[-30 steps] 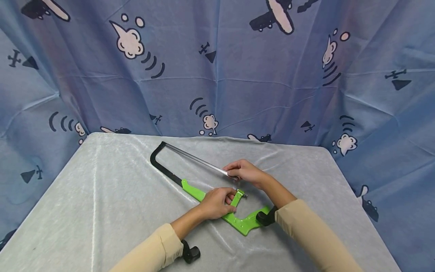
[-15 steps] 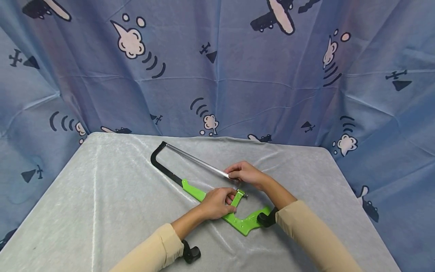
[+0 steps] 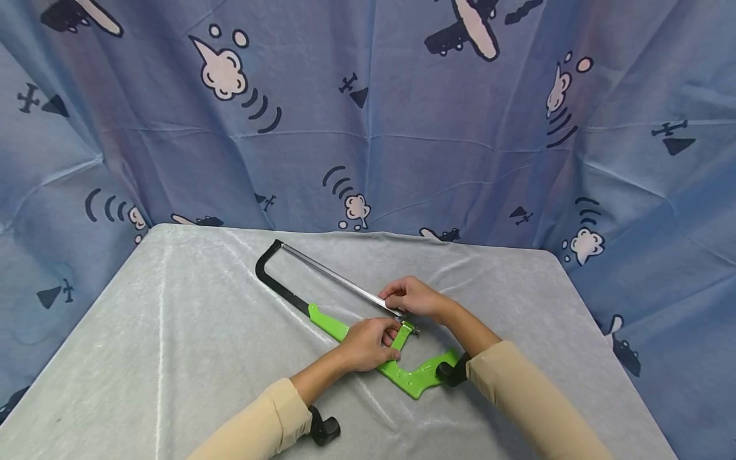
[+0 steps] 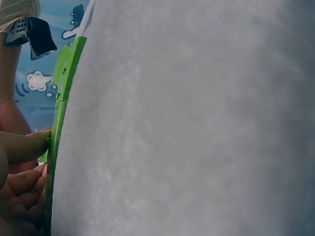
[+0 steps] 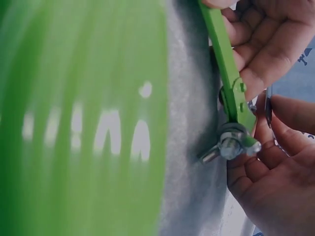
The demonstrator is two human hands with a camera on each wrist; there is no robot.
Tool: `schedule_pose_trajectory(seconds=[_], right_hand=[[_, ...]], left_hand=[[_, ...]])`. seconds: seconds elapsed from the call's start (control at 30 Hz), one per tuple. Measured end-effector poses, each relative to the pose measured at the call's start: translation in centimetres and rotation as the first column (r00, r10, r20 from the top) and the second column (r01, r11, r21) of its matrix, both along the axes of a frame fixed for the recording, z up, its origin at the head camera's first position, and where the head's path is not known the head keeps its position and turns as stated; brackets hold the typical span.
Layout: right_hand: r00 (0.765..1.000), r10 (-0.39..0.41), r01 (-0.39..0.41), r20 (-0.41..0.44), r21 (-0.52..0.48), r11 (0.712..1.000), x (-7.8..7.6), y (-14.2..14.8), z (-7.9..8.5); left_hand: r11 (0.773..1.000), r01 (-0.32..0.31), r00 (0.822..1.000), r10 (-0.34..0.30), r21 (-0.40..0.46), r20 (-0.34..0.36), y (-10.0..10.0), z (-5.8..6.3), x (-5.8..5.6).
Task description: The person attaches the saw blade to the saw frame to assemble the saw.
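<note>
A hacksaw frame [image 3: 328, 324], green with a black front bow, lies slantwise on the table. Its silver blade [image 3: 330, 273] runs from the bow's far tip to my right hand [image 3: 420, 297], which pinches it close to the near end. That end is beside the pin on the green post; whether it sits on the pin, I cannot tell. My left hand [image 3: 365, 345] grips the frame at the post, thumb and fingers on either side. In the right wrist view a metal wing nut [image 5: 230, 147] shows on the post, and the blurred green handle [image 5: 88, 98] fills the left.
A pale grey cloth covers the table [image 3: 190, 345]. Behind it hangs a blue curtain [image 3: 310, 128] printed with planes and clouds. Black camera mounts [image 3: 324, 429] hang at both wrists, the right one close to the saw handle.
My right hand has moved slightly down toward the post, bringing the blade's near end closer to the pin. The left hand and the frame have stayed put.
</note>
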State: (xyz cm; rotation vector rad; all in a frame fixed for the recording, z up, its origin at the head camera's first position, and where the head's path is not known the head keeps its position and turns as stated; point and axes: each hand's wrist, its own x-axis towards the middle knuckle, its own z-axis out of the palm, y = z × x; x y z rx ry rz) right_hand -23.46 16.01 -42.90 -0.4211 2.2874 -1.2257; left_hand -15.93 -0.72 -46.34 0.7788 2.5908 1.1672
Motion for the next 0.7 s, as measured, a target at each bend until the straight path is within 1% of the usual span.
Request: schedule_pose_trajectory(seconds=[0.17, 0.4, 0.53, 0.7], right_hand=[[1.000, 0.025, -0.025, -0.002, -0.019, 0.999, 0.15, -0.06, -0.10], [0.999, 0.039, -0.040, -0.013, -0.021, 0.999, 0.15, -0.03, -0.35], [0.999, 0.036, -0.036, -0.010, -0.018, 0.999, 0.30, -0.07, -0.21], [1.000, 0.028, -0.028, -0.011, 0.003, 1.000, 0.22, -0.01, -0.44]], left_hand=[[1.000, -0.006, 1.000, 0.006, -0.001, 0.004, 0.06, -0.02, 0.00], [1.000, -0.008, 1.000, 0.008, 0.001, 0.009, 0.09, 0.06, 0.04], [1.000, -0.006, 1.000, 0.006, 0.000, 0.009, 0.10, 0.10, 0.06], [1.000, -0.005, 1.000, 0.005, -0.001, 0.008, 0.14, 0.10, 0.07]])
